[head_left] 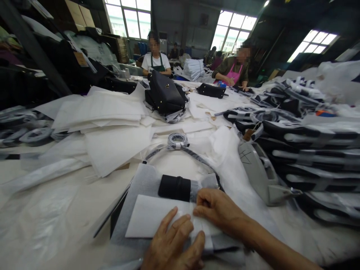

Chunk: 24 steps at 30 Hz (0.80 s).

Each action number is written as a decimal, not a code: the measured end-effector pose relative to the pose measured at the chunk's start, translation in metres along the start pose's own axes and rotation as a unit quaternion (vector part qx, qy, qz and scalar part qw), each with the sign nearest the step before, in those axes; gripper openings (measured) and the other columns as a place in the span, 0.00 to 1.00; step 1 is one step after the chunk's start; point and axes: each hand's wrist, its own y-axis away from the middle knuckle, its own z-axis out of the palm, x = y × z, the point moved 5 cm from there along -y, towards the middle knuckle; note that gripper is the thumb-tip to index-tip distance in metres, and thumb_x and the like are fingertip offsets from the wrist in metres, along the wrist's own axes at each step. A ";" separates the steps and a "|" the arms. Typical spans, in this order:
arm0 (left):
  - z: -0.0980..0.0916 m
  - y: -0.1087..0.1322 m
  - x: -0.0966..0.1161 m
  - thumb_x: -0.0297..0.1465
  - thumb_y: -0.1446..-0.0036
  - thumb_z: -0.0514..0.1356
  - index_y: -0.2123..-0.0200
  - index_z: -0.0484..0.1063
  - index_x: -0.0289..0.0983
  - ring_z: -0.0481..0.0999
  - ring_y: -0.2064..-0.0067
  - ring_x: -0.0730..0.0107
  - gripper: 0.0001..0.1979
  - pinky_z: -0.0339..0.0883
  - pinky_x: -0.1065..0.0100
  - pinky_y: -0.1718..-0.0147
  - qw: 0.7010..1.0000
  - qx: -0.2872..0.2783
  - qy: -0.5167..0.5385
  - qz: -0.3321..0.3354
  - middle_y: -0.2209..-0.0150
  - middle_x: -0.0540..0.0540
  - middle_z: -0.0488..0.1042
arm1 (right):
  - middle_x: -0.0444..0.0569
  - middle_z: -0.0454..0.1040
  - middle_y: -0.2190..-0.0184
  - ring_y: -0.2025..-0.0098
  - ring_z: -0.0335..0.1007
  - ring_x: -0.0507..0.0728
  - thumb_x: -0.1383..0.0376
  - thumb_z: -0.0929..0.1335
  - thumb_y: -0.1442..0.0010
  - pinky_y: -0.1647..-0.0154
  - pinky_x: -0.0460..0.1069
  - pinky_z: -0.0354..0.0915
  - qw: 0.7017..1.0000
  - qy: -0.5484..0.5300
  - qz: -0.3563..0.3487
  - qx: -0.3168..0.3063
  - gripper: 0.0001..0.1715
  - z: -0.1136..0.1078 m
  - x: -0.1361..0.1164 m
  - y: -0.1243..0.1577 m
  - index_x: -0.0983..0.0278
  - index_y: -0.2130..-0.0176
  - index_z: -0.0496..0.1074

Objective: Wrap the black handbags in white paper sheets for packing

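A bag lies in front of me under translucent whitish paper (140, 183), its dark edge showing at the left. Its wrapped handle (201, 158) arches away from me, with a plastic-wrapped coiled strap (177, 139) at the top. On the paper sit a black folded piece (174, 187) and a white foam sheet (153, 216). My left hand (174, 242) rests on the foam sheet with fingers apart. Beside it, my right hand (215, 206) is closed in a pinch at the sheet's right end, near a clear strip (194, 189). What its fingertips hold is hidden.
A grey tape dispenser (257, 174) stands at my right, before stacked wrapped black bags (315, 150). White sheets (112, 112) are piled left, with wrapped coils (36, 135) beyond. A black handbag (165, 92) stands ahead. Two people (156, 62) work across the table, others farther back.
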 end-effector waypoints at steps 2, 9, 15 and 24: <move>0.001 0.001 0.004 0.35 0.30 0.53 0.52 0.76 0.38 0.74 0.42 0.65 0.14 0.49 0.53 0.32 0.999 -0.023 0.005 0.042 0.53 0.45 0.80 | 0.39 0.69 0.78 0.75 0.61 0.49 0.67 0.72 0.46 0.75 0.44 0.50 1.000 0.009 -0.004 0.005 0.07 0.001 -0.001 -0.002 0.63 0.74 0.71; 0.002 0.003 0.004 0.29 0.32 0.52 0.53 0.75 0.37 0.78 0.48 0.70 0.12 0.50 0.57 0.32 0.999 0.023 0.036 0.001 0.57 0.46 0.81 | 0.38 0.69 0.79 0.76 0.62 0.50 0.65 0.73 0.47 0.75 0.44 0.56 0.994 -0.043 0.017 0.102 0.05 -0.024 -0.008 0.010 0.62 0.68 0.74; 0.009 0.010 0.000 0.27 0.32 0.51 0.55 0.76 0.40 0.78 0.50 0.72 0.13 0.49 0.60 0.31 0.993 0.105 0.049 0.011 0.60 0.48 0.79 | 0.49 0.78 0.68 0.68 0.72 0.59 0.48 0.67 0.42 0.65 0.50 0.66 0.899 -0.002 0.095 0.427 0.20 -0.144 0.036 0.092 0.61 0.63 0.76; 0.019 0.014 -0.004 0.29 0.30 0.48 0.56 0.77 0.43 0.78 0.52 0.74 0.16 0.49 0.63 0.32 0.987 0.153 0.055 0.014 0.60 0.51 0.79 | 0.49 0.76 0.77 0.71 0.71 0.56 0.52 0.67 0.40 0.72 0.47 0.61 0.913 -0.035 0.288 0.288 0.21 -0.196 0.132 0.079 0.66 0.73 0.76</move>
